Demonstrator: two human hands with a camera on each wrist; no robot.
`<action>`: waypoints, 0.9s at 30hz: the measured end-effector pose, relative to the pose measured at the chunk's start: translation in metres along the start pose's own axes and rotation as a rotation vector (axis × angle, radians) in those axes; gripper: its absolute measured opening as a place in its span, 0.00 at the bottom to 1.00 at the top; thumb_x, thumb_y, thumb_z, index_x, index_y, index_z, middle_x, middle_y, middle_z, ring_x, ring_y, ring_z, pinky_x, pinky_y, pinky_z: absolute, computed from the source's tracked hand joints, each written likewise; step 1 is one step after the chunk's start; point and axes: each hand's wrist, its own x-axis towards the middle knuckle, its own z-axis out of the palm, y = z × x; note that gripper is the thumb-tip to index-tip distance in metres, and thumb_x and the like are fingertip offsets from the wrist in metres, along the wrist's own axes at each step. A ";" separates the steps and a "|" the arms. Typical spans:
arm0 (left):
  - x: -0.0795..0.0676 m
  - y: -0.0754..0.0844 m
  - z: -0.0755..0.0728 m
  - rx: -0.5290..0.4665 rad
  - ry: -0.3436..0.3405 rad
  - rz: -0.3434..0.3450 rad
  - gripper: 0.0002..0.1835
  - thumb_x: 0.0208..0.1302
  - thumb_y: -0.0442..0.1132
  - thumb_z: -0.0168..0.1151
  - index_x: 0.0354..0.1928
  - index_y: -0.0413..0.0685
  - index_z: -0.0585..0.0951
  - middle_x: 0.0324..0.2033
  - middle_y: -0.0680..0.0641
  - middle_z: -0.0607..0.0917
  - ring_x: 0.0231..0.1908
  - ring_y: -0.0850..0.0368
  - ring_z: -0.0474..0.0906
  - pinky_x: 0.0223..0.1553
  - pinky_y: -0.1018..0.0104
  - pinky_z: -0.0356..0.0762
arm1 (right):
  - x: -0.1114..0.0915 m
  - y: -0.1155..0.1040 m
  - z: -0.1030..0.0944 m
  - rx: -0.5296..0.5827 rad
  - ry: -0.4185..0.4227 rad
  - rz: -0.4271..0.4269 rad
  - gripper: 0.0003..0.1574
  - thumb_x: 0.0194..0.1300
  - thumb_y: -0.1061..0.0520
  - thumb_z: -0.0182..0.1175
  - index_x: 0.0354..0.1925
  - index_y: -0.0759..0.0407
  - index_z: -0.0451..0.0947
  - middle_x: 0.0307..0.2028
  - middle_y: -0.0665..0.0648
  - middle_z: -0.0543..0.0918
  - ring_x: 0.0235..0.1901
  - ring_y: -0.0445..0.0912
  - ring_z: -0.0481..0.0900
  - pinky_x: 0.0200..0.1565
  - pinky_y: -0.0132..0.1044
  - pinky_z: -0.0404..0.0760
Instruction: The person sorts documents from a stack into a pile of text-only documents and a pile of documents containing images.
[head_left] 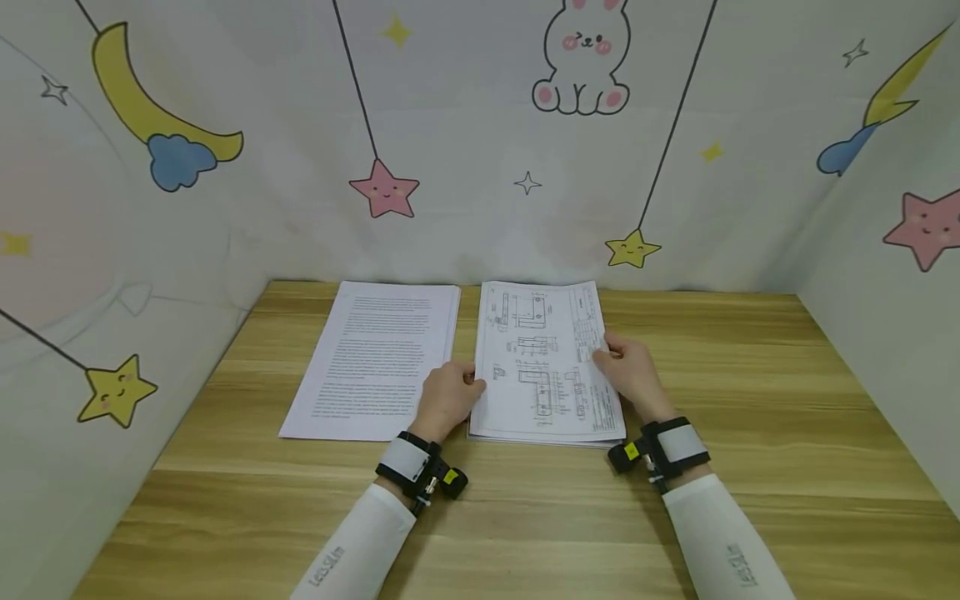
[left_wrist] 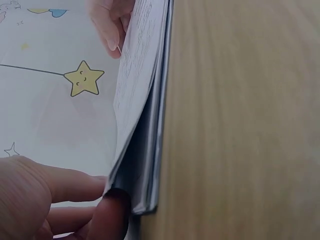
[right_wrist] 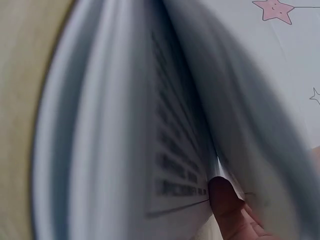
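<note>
A stack of printed sheets with technical drawings [head_left: 536,358] lies on the table between my two hands. My left hand [head_left: 447,396] pinches its left edge between thumb and fingers. In the left wrist view, the upper sheet [left_wrist: 131,107] is lifted at that edge, with a dark gap above the sheets below. My right hand [head_left: 632,372] grips the right edge, thumb on top in the head view. Seen from the right wrist, the pages [right_wrist: 250,125] fan apart near the thumb [right_wrist: 224,200], and printed text shows on an inner page.
A second stack of text-printed paper [head_left: 375,358] lies to the left, partly behind my left hand. The wood-grain table [head_left: 712,375] meets a white cloth backdrop [head_left: 465,233] printed with stars, a moon and a rabbit. Each wrist wears a strapped camera [head_left: 453,482].
</note>
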 end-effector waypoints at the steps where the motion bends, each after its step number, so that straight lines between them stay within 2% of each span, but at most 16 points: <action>1: 0.000 0.000 0.001 0.020 0.004 0.013 0.10 0.65 0.37 0.60 0.25 0.43 0.81 0.16 0.52 0.72 0.18 0.60 0.66 0.18 0.72 0.58 | 0.000 0.000 0.000 -0.006 -0.004 0.011 0.34 0.75 0.55 0.49 0.74 0.63 0.59 0.66 0.69 0.72 0.55 0.56 0.78 0.56 0.45 0.80; 3: 0.001 0.000 0.002 0.053 0.014 0.033 0.14 0.65 0.37 0.61 0.20 0.45 0.77 0.14 0.53 0.68 0.17 0.60 0.64 0.18 0.72 0.56 | -0.001 -0.002 -0.001 -0.018 -0.018 0.030 0.34 0.75 0.54 0.49 0.74 0.64 0.58 0.70 0.69 0.68 0.61 0.58 0.74 0.63 0.52 0.75; 5: 0.001 0.000 0.004 0.066 0.027 0.039 0.15 0.64 0.36 0.61 0.18 0.46 0.75 0.14 0.53 0.68 0.17 0.60 0.65 0.18 0.72 0.56 | -0.001 -0.003 -0.002 -0.030 -0.035 0.049 0.34 0.75 0.53 0.49 0.74 0.65 0.58 0.71 0.69 0.65 0.63 0.59 0.72 0.66 0.54 0.72; 10: 0.001 -0.002 0.003 0.071 0.036 0.029 0.18 0.64 0.35 0.61 0.15 0.47 0.71 0.13 0.53 0.67 0.17 0.60 0.66 0.18 0.72 0.57 | -0.004 -0.005 -0.004 -0.104 -0.058 0.058 0.34 0.76 0.50 0.49 0.72 0.65 0.62 0.69 0.70 0.69 0.60 0.59 0.74 0.61 0.53 0.76; 12: 0.002 -0.003 0.002 0.057 0.035 0.025 0.17 0.64 0.35 0.61 0.16 0.47 0.73 0.13 0.53 0.68 0.15 0.60 0.67 0.16 0.73 0.58 | -0.005 -0.005 -0.004 -0.147 -0.056 0.048 0.34 0.76 0.49 0.49 0.72 0.65 0.62 0.68 0.70 0.70 0.59 0.59 0.74 0.59 0.52 0.77; 15: 0.002 -0.004 0.002 0.034 0.034 0.018 0.13 0.65 0.35 0.60 0.21 0.44 0.79 0.12 0.53 0.72 0.12 0.62 0.70 0.14 0.75 0.61 | -0.008 -0.008 -0.004 -0.210 -0.052 0.031 0.34 0.76 0.48 0.49 0.71 0.66 0.64 0.66 0.71 0.72 0.57 0.59 0.75 0.58 0.53 0.78; 19: 0.003 -0.003 0.001 0.013 0.030 0.006 0.09 0.67 0.37 0.59 0.33 0.43 0.87 0.13 0.53 0.75 0.11 0.63 0.72 0.13 0.75 0.64 | -0.011 -0.011 -0.002 -0.271 -0.045 0.027 0.34 0.76 0.47 0.49 0.69 0.66 0.66 0.66 0.70 0.73 0.56 0.58 0.76 0.57 0.53 0.78; 22: 0.002 -0.002 -0.001 0.023 0.023 0.001 0.11 0.68 0.40 0.58 0.39 0.43 0.88 0.13 0.52 0.76 0.12 0.62 0.71 0.14 0.74 0.63 | -0.012 -0.011 -0.002 -0.292 -0.051 0.025 0.34 0.75 0.46 0.49 0.69 0.65 0.67 0.65 0.69 0.74 0.54 0.57 0.76 0.56 0.53 0.78; 24: 0.001 -0.001 -0.003 0.044 0.019 0.002 0.13 0.69 0.41 0.57 0.38 0.42 0.88 0.14 0.50 0.77 0.13 0.61 0.70 0.15 0.73 0.61 | -0.012 -0.010 -0.003 -0.302 -0.063 0.014 0.34 0.75 0.45 0.49 0.69 0.64 0.67 0.65 0.69 0.74 0.56 0.58 0.76 0.56 0.53 0.78; 27: -0.001 0.002 -0.006 0.085 0.030 0.012 0.15 0.69 0.43 0.57 0.45 0.42 0.88 0.22 0.47 0.84 0.16 0.60 0.71 0.15 0.72 0.61 | -0.012 -0.007 -0.008 -0.315 -0.091 -0.021 0.35 0.75 0.45 0.49 0.70 0.65 0.66 0.64 0.70 0.74 0.59 0.61 0.76 0.58 0.56 0.77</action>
